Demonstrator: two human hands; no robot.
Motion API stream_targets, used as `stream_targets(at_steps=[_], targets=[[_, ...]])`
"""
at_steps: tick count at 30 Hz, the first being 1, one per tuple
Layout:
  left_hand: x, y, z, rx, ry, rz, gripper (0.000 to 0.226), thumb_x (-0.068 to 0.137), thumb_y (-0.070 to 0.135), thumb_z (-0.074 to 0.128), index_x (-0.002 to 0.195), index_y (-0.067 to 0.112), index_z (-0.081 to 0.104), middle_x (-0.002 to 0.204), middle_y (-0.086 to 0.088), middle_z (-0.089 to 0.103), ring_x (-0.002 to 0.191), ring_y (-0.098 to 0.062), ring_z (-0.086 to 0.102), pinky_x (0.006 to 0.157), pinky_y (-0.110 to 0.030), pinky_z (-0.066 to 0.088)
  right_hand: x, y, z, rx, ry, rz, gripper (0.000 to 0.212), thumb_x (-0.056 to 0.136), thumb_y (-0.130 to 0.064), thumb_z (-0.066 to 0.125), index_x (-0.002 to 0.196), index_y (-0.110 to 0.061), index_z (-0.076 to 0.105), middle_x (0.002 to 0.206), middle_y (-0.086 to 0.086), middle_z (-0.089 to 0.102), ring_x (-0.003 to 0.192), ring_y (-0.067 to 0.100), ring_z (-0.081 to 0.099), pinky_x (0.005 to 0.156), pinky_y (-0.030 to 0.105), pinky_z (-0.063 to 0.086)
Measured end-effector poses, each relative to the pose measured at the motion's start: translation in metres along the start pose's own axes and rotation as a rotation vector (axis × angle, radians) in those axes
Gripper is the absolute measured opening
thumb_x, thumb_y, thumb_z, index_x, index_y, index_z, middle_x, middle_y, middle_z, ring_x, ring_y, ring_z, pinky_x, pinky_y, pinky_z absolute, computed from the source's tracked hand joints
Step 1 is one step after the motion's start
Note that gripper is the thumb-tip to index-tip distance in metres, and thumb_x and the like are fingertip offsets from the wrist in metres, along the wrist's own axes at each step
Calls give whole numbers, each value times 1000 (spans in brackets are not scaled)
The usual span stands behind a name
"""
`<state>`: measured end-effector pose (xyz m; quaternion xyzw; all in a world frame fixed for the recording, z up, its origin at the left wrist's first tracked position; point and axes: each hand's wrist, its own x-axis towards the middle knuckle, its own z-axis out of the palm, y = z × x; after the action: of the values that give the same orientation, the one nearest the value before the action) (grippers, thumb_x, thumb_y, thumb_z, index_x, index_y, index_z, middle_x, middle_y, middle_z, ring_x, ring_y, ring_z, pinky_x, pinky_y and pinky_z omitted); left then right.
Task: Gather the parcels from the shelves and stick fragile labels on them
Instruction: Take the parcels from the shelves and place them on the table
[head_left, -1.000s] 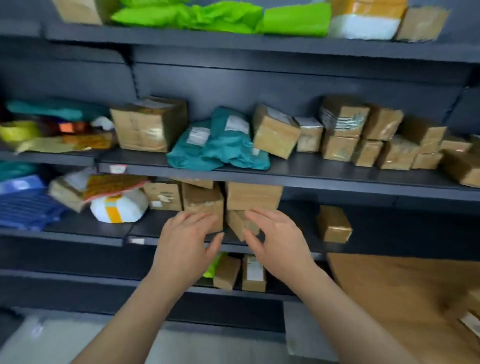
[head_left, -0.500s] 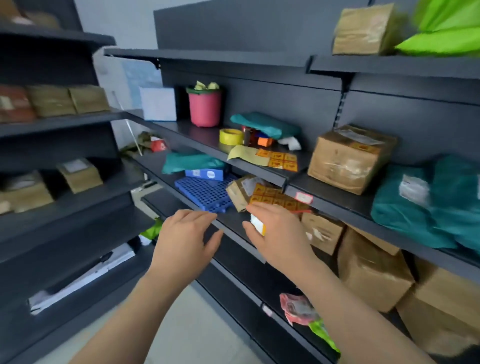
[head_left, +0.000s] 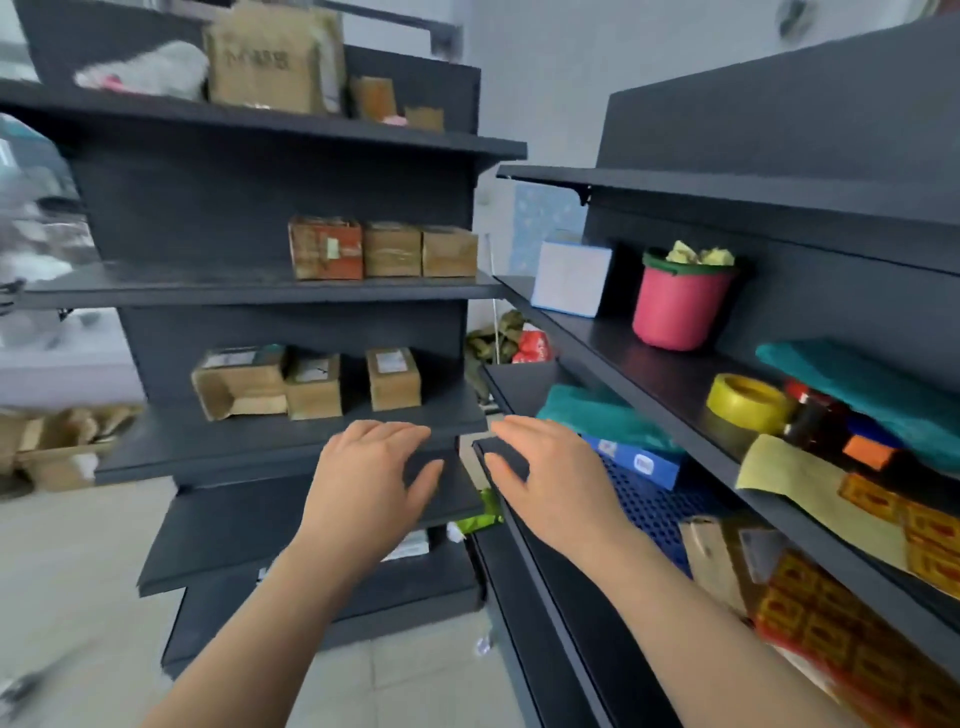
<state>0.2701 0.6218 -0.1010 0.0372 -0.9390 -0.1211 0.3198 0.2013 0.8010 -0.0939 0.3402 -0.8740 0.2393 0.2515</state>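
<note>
The person is turning left toward the corner shelves (head_left: 249, 288); left hand (head_left: 371, 480) and right hand (head_left: 553, 483) are hovering empty, fingers loosely spread, near three cardboard parcels (head_left: 313, 384).

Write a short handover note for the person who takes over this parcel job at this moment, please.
Left hand and right hand: both open, holding nothing, raised before the dark shelves.
Parcels: three brown cardboard boxes on the shelf straight ahead, another row of cardboard boxes one shelf above.
Labels: sheets of orange square stickers lie on the right shelving, likely the fragile labels.
Done: no parcel in hand, none seen labelled.
To do: gather boxes, stick labels.
</note>
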Motion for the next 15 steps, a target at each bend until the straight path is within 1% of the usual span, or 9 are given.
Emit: stream_targets(at_steps=[2, 5, 9, 12, 15], targets=[[20, -26, 7, 32, 23, -37, 34, 80, 33, 70, 110, 16, 70, 108, 0, 70, 100, -27, 61, 87, -40, 46, 31, 2, 23, 34, -22, -24, 33, 87, -27, 62, 117, -13, 66, 113, 3, 68, 105, 25, 61, 92, 39, 48], [53, -66, 16, 65, 42, -78, 34, 81, 33, 69, 110, 16, 69, 108, -1, 70, 100, -27, 61, 88, -41, 46, 80, 2, 58, 48, -32, -59, 34, 88, -29, 61, 118, -14, 65, 115, 1, 67, 106, 23, 60, 92, 38, 49], [103, -124, 20, 113, 44, -103, 37, 84, 38, 64, 116, 20, 66, 113, 1, 69, 106, -25, 59, 91, -39, 44, 149, -2, 100, 76, -54, -59, 37, 91, -32, 57, 125, -19, 61, 125, -3, 62, 116, 18, 55, 98, 32, 43], [144, -166, 22, 103, 40, -108, 39, 86, 40, 61, 120, 21, 64, 117, 2, 67, 111, -23, 57, 95, -38, 43, 201, -10, 126, 86, -48, -65, 35, 91, -30, 58, 124, -19, 62, 123, -3, 63, 113, 18, 56, 95, 31, 43], [186, -203, 29, 115, 45, -99, 41, 87, 43, 59, 122, 22, 62, 119, 4, 66, 112, -21, 56, 97, -38, 43, 249, -16, 151, 86, -54, -55, 38, 92, -32, 56, 127, -19, 59, 127, -4, 61, 117, 18, 54, 98, 30, 42]])
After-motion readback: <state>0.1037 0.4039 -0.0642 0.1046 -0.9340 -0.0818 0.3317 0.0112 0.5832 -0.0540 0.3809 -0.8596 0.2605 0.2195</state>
